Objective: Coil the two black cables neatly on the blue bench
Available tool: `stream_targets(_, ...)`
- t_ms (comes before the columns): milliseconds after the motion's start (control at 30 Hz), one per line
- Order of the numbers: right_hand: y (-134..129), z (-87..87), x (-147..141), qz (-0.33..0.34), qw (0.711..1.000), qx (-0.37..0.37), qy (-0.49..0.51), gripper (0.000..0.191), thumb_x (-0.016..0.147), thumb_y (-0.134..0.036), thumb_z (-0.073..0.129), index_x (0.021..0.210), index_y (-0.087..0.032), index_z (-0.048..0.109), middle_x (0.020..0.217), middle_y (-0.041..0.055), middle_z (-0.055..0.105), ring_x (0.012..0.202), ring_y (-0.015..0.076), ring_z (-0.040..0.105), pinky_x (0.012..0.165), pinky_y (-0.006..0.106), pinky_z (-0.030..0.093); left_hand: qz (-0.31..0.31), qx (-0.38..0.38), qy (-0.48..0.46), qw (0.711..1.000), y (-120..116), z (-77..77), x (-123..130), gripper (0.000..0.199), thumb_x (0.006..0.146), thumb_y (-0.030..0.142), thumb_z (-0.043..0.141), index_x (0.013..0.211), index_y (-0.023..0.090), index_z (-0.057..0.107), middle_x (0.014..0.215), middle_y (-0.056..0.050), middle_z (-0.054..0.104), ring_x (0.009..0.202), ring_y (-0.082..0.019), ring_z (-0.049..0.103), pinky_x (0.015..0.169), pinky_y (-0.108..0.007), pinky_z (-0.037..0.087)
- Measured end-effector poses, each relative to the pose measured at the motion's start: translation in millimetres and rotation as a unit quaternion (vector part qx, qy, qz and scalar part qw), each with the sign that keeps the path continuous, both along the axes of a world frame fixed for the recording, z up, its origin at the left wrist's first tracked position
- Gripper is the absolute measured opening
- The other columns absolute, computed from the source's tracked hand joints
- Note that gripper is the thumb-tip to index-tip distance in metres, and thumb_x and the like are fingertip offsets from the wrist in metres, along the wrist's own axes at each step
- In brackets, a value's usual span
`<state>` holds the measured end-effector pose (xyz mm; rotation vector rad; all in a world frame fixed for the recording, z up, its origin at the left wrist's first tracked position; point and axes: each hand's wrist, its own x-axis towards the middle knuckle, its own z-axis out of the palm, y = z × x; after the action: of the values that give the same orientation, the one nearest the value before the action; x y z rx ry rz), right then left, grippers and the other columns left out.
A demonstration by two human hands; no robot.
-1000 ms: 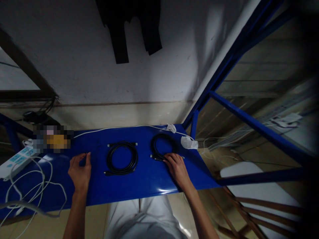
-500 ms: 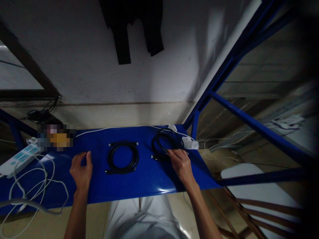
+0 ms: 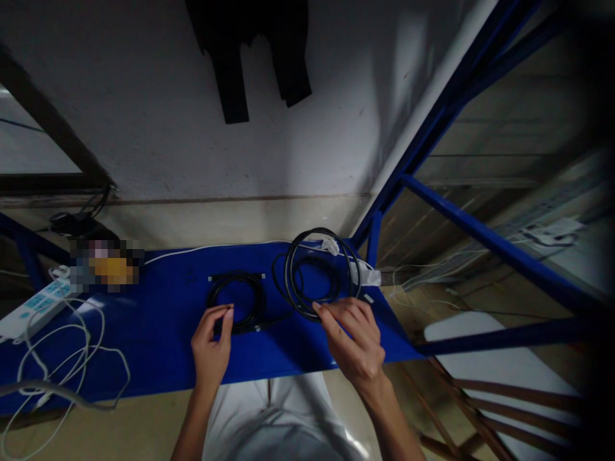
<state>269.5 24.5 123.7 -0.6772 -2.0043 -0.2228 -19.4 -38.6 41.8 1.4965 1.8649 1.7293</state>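
Note:
My right hand (image 3: 354,333) is closed on a coiled black cable (image 3: 289,269), holding its loops raised and tilted above the blue tabletop (image 3: 158,346). More black loops show behind it; I cannot tell whether they belong to the same cable. A second coiled black cable (image 3: 263,298), with plugs at its ends, lies flat on the left. My left hand (image 3: 212,342) is in front of that coil, thumb and fingertips pinched together. Whatever is between those fingertips, if anything, is too small to make out.
A white power strip (image 3: 36,307) and tangled white cords (image 3: 86,346) lie at the left end. White adapters (image 3: 368,275) sit at the back right. Blue frame bars (image 3: 480,237) and a chair (image 3: 509,365) stand to the right. Dark clothing (image 3: 230,83) hangs on the wall.
My right hand has raised the right-hand coil off the tabletop. My left hand has moved right, from beside the left-hand coil to in front of it.

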Motion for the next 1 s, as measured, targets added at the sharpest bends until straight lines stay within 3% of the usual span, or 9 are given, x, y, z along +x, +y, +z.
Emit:
stream_targets(133, -12.9, 8.4, -18.1, 0.025, 1.0, -0.002, 0.017, 0.046, 0.099, -0.001, 0.065, 0.141, -0.02, 0.068, 0.098, 0.0078, 0.081, 0.089, 0.0198, 0.075, 0.093, 0.041, 0.055, -0.128, -0.081, -0.116, 0.982, 9.7, 3.2, 42.7, 0.021, 0.107, 0.042, 0.06, 0.106, 0.024, 0.07, 0.108, -0.009, 0.077, 0.102, -0.023, 0.074, 0.092, -0.035, 0.06)
stream_targets(267, -17.7, 2.4, -27.3, 0.039, 0.999, -0.012, 0.018, 0.044, 0.1, 0.0, 0.062, 0.14, -0.017, 0.068, 0.1, 0.0092, 0.08, 0.091, 0.0204, 0.075, 0.094, 0.042, 0.055, -0.232, -0.131, -0.177, 0.947, 13.3, -4.7, 77.1, 0.024, 0.107, 0.045, 0.057, 0.1, 0.024, 0.066, 0.096, -0.007, 0.075, 0.089, -0.022, 0.075, 0.083, -0.035, 0.062)
stream_targets(400, -19.1, -5.7, -26.3, 0.03, 0.999, -0.024, 0.025, 0.044, 0.101, 0.001, 0.059, 0.141, -0.018, 0.068, 0.1, 0.0091, 0.08, 0.092, 0.0205, 0.075, 0.092, 0.042, 0.055, -0.217, -0.114, -0.081, 0.966, 10.9, -11.9, 90.5, 0.016, 0.106, 0.038, 0.059, 0.107, 0.026, 0.07, 0.105, -0.01, 0.075, 0.103, -0.026, 0.074, 0.093, -0.042, 0.062)
stream_targets(567, -23.7, 2.2, -19.7, -0.013, 0.998, -0.003, 0.064, 0.046, 0.097, 0.005, 0.064, 0.133, -0.022, 0.073, 0.095, 0.0045, 0.08, 0.083, 0.0183, 0.074, 0.089, 0.04, 0.056, -0.154, -0.039, -0.006, 0.987, 17.1, -7.4, 78.1, 0.013, 0.106, 0.031, 0.059, 0.112, 0.03, 0.071, 0.116, -0.012, 0.074, 0.117, -0.028, 0.072, 0.103, -0.048, 0.059)
stream_targets(733, -30.1, 21.3, -12.8, -0.029, 0.995, 0.036, 0.091, 0.05, 0.095, 0.007, 0.066, 0.13, -0.027, 0.074, 0.093, 0.0013, 0.081, 0.081, 0.0175, 0.075, 0.089, 0.04, 0.057, -0.259, -0.055, 0.05, 0.963, 36.5, -6.0, 73.4, 0.017, 0.108, 0.03, 0.054, 0.113, 0.026, 0.07, 0.116, -0.012, 0.073, 0.115, -0.026, 0.071, 0.101, -0.043, 0.06)
stream_targets(833, -32.9, 31.5, -10.2, -0.043, 0.995, 0.044, 0.08, 0.05, 0.097, 0.004, 0.064, 0.133, -0.03, 0.073, 0.093, 0.0002, 0.081, 0.079, 0.0172, 0.075, 0.088, 0.04, 0.058, -0.274, -0.061, 0.054, 0.958, 44.2, -8.6, 86.9, 0.018, 0.108, 0.028, 0.051, 0.11, 0.025, 0.069, 0.111, -0.011, 0.072, 0.109, -0.025, 0.071, 0.098, -0.042, 0.06)
stream_targets(1000, -28.8, 32.8, -11.9, -0.018, 0.997, 0.022, 0.073, 0.048, 0.097, 0.002, 0.066, 0.135, -0.027, 0.072, 0.093, 0.0023, 0.08, 0.081, 0.0184, 0.075, 0.088, 0.041, 0.057, -0.295, -0.05, 0.066, 0.952, 28.8, -6.2, 108.2, 0.023, 0.107, 0.024, 0.05, 0.123, 0.027, 0.067, 0.119, -0.012, 0.073, 0.114, -0.027, 0.073, 0.099, -0.044, 0.061)
